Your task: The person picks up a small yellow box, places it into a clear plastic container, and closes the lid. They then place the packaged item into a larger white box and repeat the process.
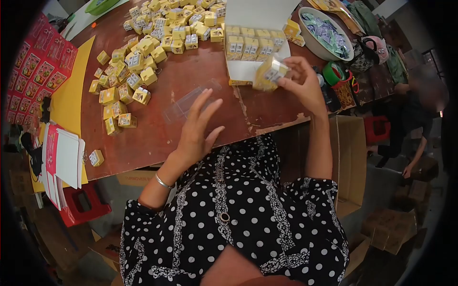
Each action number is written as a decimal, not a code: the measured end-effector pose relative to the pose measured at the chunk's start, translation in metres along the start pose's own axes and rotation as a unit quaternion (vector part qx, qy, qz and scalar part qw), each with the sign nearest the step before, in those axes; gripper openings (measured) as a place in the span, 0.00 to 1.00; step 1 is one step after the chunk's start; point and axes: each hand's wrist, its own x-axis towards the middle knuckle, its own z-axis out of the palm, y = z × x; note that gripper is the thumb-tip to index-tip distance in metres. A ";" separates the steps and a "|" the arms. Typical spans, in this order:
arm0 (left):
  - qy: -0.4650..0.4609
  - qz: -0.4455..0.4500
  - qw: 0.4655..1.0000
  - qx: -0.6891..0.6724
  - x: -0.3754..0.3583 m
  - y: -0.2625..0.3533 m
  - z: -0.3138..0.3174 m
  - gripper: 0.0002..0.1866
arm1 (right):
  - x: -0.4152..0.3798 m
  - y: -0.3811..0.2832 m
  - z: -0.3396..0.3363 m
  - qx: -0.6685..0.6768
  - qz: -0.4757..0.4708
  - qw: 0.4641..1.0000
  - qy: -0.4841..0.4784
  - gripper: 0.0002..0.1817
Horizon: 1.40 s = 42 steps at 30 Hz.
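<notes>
My right hand point(304, 82) grips a small yellow box point(270, 74), slightly blurred, between thumb and fingers. It is just over the front edge of an open white display carton point(250, 75). Rows of similar yellow boxes point(250, 46) stand inside the back of that carton. My left hand point(198, 126) hovers near the table's front edge with its fingers apart and nothing in them. Close beyond its fingertips, a clear plastic tray point(187, 102) lies flat on the brown table point(205, 64).
A large heap of little yellow boxes point(136, 62) spreads over the table's left and back. At the back right stands a white basin point(307, 35) of purple and green packets. Green tape point(332, 74) is at the right. An open cardboard box point(350, 164) stands below; another person point(410, 114) is far right.
</notes>
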 end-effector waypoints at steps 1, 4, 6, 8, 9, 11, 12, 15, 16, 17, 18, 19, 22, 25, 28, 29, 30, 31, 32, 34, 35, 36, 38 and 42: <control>-0.006 -0.055 0.998 -0.007 0.006 -0.006 0.000 0.38 | 0.010 0.003 -0.014 -0.052 -0.030 0.996 0.058 0.26; -0.017 -0.138 0.990 -0.030 0.025 -0.035 0.009 0.38 | 0.036 0.010 -0.046 -0.196 -0.023 0.974 0.115 0.26; -0.022 -0.169 0.984 -0.044 0.040 -0.058 0.021 0.37 | 0.048 0.016 -0.055 -0.256 -0.001 0.958 0.133 0.26; -0.011 -0.239 0.968 -0.072 0.056 -0.076 0.036 0.38 | 0.058 0.019 -0.057 -0.308 0.004 0.944 0.120 0.26; -0.012 -0.238 0.968 -0.072 0.063 -0.088 0.045 0.38 | 0.064 0.024 -0.059 -0.308 0.004 0.944 0.121 0.26; 0.003 -0.233 0.971 -0.056 0.076 -0.111 0.062 0.42 | 0.075 0.039 -0.062 -0.295 -0.043 0.950 0.087 0.27; 0.002 -0.232 0.971 -0.056 0.086 -0.114 0.067 0.42 | 0.078 0.042 -0.061 -0.295 -0.042 0.950 0.088 0.27; -0.009 -0.241 0.970 -0.035 0.108 -0.123 0.079 0.50 | 0.088 0.060 -0.059 -0.326 -0.069 0.939 0.078 0.26; -0.028 -0.229 0.972 -0.047 0.113 -0.127 0.082 0.52 | 0.092 0.074 -0.059 -0.408 -0.103 0.903 0.087 0.25; -0.048 -0.216 0.973 -0.059 0.116 -0.130 0.085 0.55 | 0.095 0.085 -0.061 -0.485 -0.136 0.858 0.096 0.24; -0.046 -0.217 0.973 -0.059 0.116 -0.134 0.089 0.55 | 0.097 0.085 -0.057 -0.485 -0.137 0.858 0.095 0.24; -0.048 -0.217 0.973 -0.056 0.112 -0.140 0.095 0.57 | 0.095 0.086 -0.049 -0.522 -0.160 0.830 0.120 0.24; -0.034 -0.211 0.977 -0.030 0.105 -0.147 0.106 0.57 | 0.093 0.091 -0.039 -0.560 -0.193 0.791 0.150 0.25; -0.011 -0.209 0.978 -0.014 0.106 -0.147 0.109 0.57 | 0.094 0.093 -0.035 -0.578 -0.218 0.770 0.157 0.27; -0.004 -0.239 0.970 -0.040 0.102 -0.136 0.086 0.56 | 0.087 0.087 -0.034 -0.581 -0.208 0.773 0.147 0.28; -0.003 -0.234 0.972 -0.011 0.101 -0.130 0.069 0.54 | 0.083 0.079 -0.031 -0.572 -0.213 0.777 0.153 0.28; -0.004 -0.227 0.974 0.020 0.097 -0.125 0.054 0.53 | 0.075 0.064 -0.023 -0.549 -0.184 0.798 0.167 0.27; 0.020 -0.223 0.974 0.025 0.084 -0.126 0.033 0.45 | 0.065 0.050 -0.015 -0.542 -0.191 0.803 0.157 0.27; 0.026 -0.232 0.972 0.033 0.073 -0.121 0.007 0.45 | 0.053 0.035 -0.009 -0.495 -0.197 0.821 0.205 0.26; -0.098 -0.312 0.937 0.120 0.051 -0.103 -0.038 0.39 | 0.031 0.027 0.001 -0.441 -0.200 0.838 0.251 0.25; -0.097 -0.315 0.936 0.124 0.039 -0.097 -0.046 0.39 | 0.021 0.025 0.008 -0.371 -0.168 0.884 0.230 0.21; -0.163 -0.321 0.918 0.165 0.026 -0.093 -0.050 0.37 | 0.014 0.023 0.016 -0.298 -0.135 0.921 0.209 0.18; -0.190 -0.306 0.908 0.215 0.005 -0.093 -0.042 0.34 | 0.005 0.018 0.045 -0.302 -0.169 0.920 0.184 0.15; -0.168 -0.331 0.907 0.199 0.005 -0.103 -0.034 0.30 | -0.008 0.010 0.102 -0.246 -0.188 0.947 0.090 0.10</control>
